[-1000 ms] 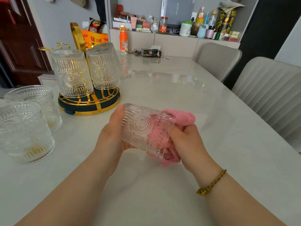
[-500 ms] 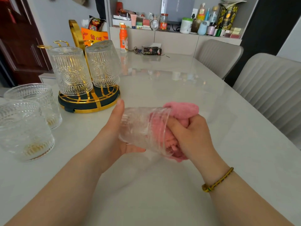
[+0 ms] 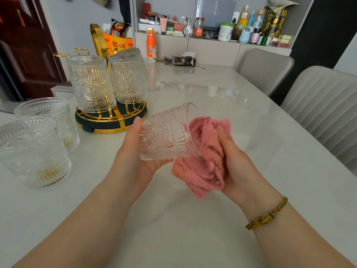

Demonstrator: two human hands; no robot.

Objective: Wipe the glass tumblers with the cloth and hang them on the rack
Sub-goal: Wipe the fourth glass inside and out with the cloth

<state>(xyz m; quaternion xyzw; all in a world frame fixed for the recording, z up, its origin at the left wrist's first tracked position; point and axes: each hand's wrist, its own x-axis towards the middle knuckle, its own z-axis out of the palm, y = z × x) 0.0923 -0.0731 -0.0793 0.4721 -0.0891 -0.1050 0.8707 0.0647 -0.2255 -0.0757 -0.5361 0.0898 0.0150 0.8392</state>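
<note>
A wide-angle camera worn on the person's head gives the only view, looking forward and down along a pale table (image 3: pixel 173 238) from its near end. It sits close above the forearms, which enter from the bottom corners, so the left hand (image 3: pixel 135 157), the right hand (image 3: pixel 237 163) and the tumbler (image 3: pixel 166 136) and cloth (image 3: pixel 202 167) they hold fall mid-frame. Farther off lie the rack (image 3: pixel 110 120) at left, two chairs (image 3: pixel 324 105) at right and a cluttered shelf unit (image 3: pixel 212 49) at the far end.
</note>
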